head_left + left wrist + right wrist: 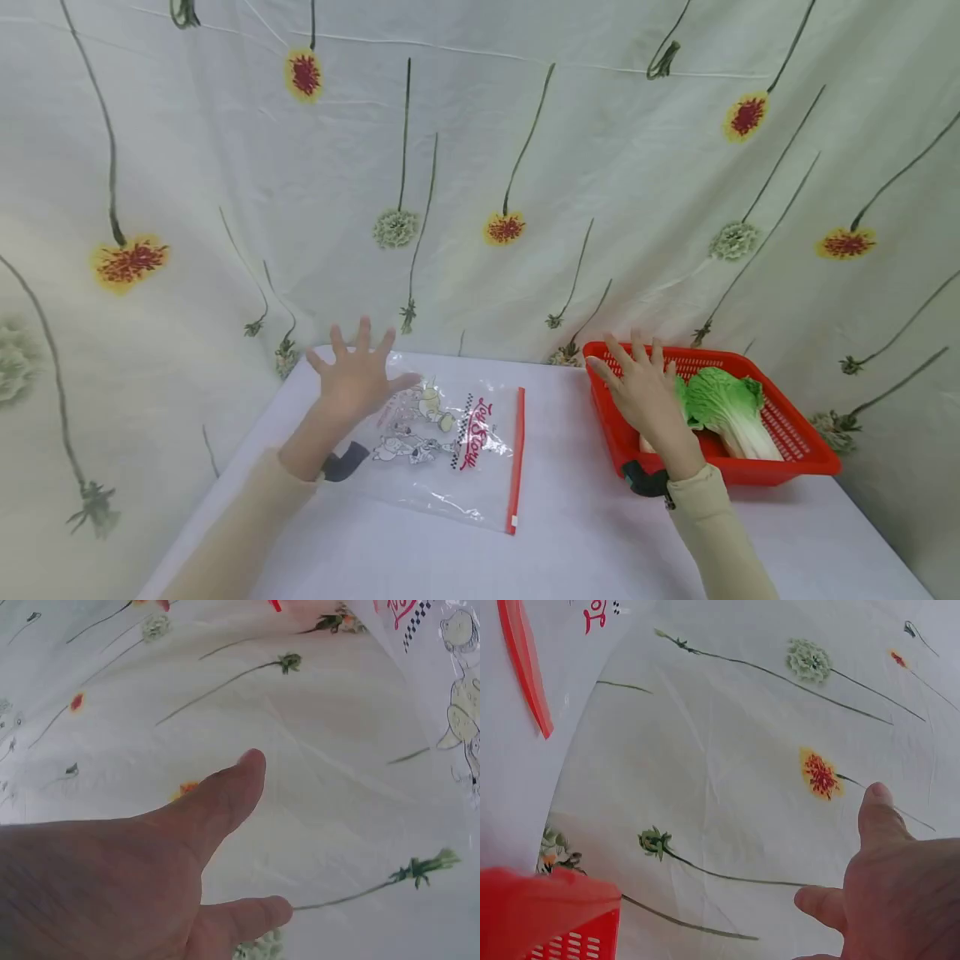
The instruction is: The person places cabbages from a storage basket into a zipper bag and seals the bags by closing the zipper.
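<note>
My left hand [354,379] is raised with its fingers spread, overlapping the left part of a clear zip bag [442,492] in the head view. The bag lies flat on the table, printed with cartoon figures and red "Toy Story" lettering, a red slider strip along its right edge. Fingers also apart, my right hand [642,392] appears over the left side of a red plastic basket [813,454]. A green and white leafy cabbage [731,412] lies in the basket, partly hidden by that hand. Neither hand holds anything.
The white table [555,550] runs up to a hanging cloth [465,283] printed with flowers, which also closes in both sides. Dark bands [347,461] sit at both wrists. Beside the cabbage, part of the basket's contents is covered by the right hand.
</note>
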`<state>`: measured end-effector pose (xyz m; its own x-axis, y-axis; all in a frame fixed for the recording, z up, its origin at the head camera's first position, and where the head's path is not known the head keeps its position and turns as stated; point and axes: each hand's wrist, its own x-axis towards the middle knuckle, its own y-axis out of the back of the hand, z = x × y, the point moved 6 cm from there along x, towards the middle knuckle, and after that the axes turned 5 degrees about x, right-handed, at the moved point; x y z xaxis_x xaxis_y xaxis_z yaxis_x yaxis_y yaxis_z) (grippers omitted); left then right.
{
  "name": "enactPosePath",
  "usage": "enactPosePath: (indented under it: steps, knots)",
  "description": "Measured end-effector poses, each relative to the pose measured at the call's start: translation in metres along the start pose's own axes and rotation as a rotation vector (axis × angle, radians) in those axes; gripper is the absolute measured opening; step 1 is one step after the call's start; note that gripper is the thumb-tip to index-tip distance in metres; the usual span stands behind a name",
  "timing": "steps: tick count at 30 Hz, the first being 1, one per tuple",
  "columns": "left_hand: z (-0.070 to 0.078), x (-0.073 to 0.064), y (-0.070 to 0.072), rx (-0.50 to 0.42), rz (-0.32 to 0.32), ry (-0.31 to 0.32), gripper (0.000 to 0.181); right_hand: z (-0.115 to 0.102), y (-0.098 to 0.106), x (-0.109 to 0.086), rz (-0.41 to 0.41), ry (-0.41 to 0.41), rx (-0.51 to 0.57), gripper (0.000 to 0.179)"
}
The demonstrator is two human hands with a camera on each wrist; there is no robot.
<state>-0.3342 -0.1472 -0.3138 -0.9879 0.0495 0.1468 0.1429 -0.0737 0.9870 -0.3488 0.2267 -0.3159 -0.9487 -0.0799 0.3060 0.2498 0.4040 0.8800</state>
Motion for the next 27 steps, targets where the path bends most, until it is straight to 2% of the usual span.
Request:
enactPosePath:
  steps: [3, 6, 9, 11, 14, 16, 21, 23, 27]
  knots:
    - [0.020, 0.001, -0.009, 0.020, 0.008, -0.038, 0.085, -0.010, -0.008, -0.001, 0.016, 0.047, 0.095, 0.067]
    - [0.048, -0.001, -0.022, 0.040, 0.029, -0.113, 0.079, -0.019, -0.022, -0.005, -0.016, 0.071, 0.230, 0.063]
    - [0.080, -0.004, -0.039, 0.056, 0.049, -0.210, 0.069, -0.026, -0.041, -0.010, -0.103, 0.052, 0.381, 0.057]
    - [0.099, -0.006, -0.053, 0.037, 0.041, -0.264, 0.060, -0.030, -0.055, -0.015, -0.172, 0.025, 0.467, 0.052]
    - [0.125, -0.007, -0.078, -0.026, 0.007, -0.320, 0.048, -0.032, -0.080, -0.022, -0.270, -0.014, 0.557, 0.045]
    - [0.139, -0.006, -0.095, -0.068, -0.011, -0.347, 0.042, -0.032, -0.096, -0.027, -0.316, -0.048, 0.573, 0.040]
    - [0.161, -0.008, -0.126, -0.149, -0.071, -0.355, 0.035, -0.025, -0.131, -0.038, -0.379, -0.125, 0.530, 0.025]
    - [0.165, -0.010, -0.132, -0.179, -0.092, -0.343, 0.034, -0.023, -0.139, -0.040, -0.388, -0.131, 0.519, 0.020]
    - [0.167, -0.012, -0.138, -0.183, -0.090, -0.347, 0.034, -0.020, -0.148, -0.042, -0.380, -0.124, 0.519, 0.015]
